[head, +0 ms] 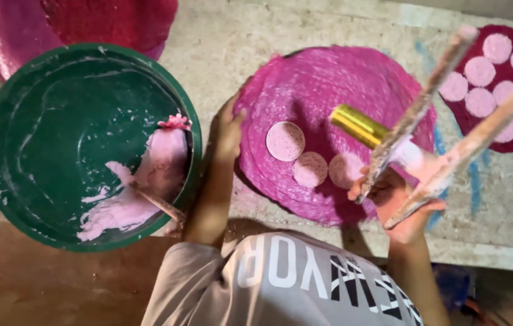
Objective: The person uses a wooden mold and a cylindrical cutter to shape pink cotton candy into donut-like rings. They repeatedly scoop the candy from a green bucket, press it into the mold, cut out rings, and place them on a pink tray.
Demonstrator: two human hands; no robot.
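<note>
At centre, round pink woven mat [329,90] on concrete floor [226,36]; three pale pink dough discs [285,140] laid on it. Left hand [229,130] flat on mat's edge, fingers spread, holding nothing. Right hand [404,202] closed around wooden press handles [449,90] with yellow metal cylinder [357,125], over mat. Step: pressing discs onto mat. Next disc wants bare mat beside row. Green bowl [15,151] with pink batter [160,163] left. No packages or signs.
</note>
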